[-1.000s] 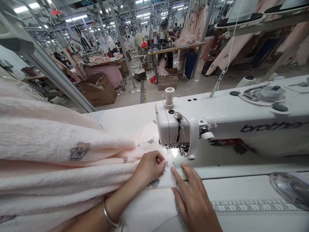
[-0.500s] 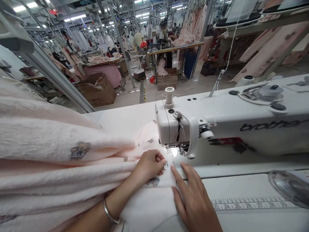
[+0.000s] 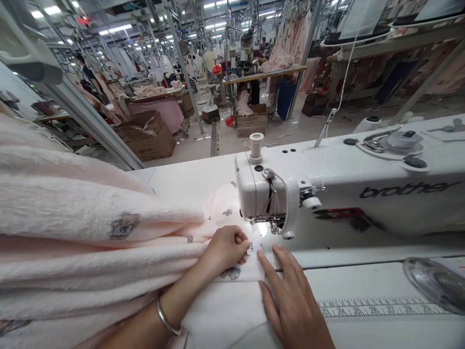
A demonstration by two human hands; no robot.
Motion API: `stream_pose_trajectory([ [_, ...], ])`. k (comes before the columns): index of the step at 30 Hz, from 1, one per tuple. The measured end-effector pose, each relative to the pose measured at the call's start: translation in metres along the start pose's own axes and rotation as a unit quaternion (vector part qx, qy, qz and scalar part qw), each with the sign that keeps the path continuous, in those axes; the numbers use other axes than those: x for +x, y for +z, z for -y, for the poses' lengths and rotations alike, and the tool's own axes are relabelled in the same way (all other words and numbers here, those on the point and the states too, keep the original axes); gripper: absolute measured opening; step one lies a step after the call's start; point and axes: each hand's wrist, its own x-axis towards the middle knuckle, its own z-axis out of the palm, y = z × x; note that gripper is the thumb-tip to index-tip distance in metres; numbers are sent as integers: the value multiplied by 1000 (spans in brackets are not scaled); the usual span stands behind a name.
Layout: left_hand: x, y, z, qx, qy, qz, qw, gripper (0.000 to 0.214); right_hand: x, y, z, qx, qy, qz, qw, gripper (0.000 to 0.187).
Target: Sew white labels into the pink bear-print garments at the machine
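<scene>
Pale pink fleece fabric with small printed figures spreads in folds from the left to the sewing machine. Part of it runs under the needle area, where a lamp lights it. My left hand, a bangle on its wrist, pinches the fabric just in front of the presser foot, thumb and fingertips together. To its right, my right hand lies with fingers spread, the fingertips on the fabric's right edge and the machine bed. The needle tip is too small to make out.
Red-handled thread snips lie on the bed behind the needle area. A printed ruler scale runs along the table at right, near a clear round object. A metal post rises at left. Beyond are cardboard boxes and other workstations.
Both hands and the fabric under them stay almost still. The view has shifted very slightly. A pink printed cloth in the background at upper right is no longer where it hung.
</scene>
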Motion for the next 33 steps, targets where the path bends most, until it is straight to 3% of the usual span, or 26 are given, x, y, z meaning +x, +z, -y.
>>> stream_pose_trajectory([
  [8,2,4,-2,59,30,-16,998,10,3,0,0,1,-10,2,1000,41],
  [12,-17,-2,-1,129,79,-45,987,11,3,1,0,6,-7,16,1000,41],
  [15,-46,-16,3,255,231,-64,937,38,3,2,-1,7,-8,23,1000,41],
  [17,-63,-24,5,341,312,-32,886,41,3,2,-1,7,-8,26,1000,41],
  [20,-73,-28,10,444,371,18,815,33,2,2,-1,5,-7,26,1000,41],
  [23,-65,-23,21,497,424,8,757,51,2,2,-1,3,-7,23,1000,41],
  [28,-49,-16,39,518,418,7,746,55,1,1,-1,2,-2,27,1000,42],
  [33,-47,-14,46,524,421,-13,741,58,-1,2,-1,-6,1,28,1000,42],
])
